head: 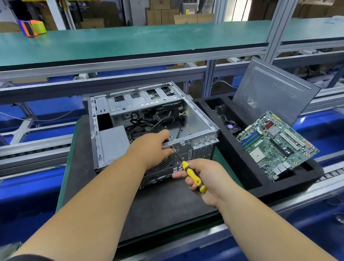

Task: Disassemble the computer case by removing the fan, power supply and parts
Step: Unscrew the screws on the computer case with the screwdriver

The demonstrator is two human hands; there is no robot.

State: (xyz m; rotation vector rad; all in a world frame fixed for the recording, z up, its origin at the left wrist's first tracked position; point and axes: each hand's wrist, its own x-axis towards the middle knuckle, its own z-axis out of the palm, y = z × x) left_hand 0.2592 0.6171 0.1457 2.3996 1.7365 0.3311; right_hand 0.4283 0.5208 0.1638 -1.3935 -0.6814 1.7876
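Case (144,120): lay open on the mat (154,213). Left hand (149,148) gripped its near rim, fingers curled over. Right hand (203,178), before the case, clenched a screwdriver (190,174), tip at the rear panel. Motherboard (276,142) rested right of the case.

the open sheet-metal computer case (144,120) is bare silver-grey. the plastic-handled screwdriver (193,176) is yellow with black, the flat circuit board (276,142) green with blue and white slots. the slanted perforated side panel (273,90) is dark grey, the foam tray (244,165) black.
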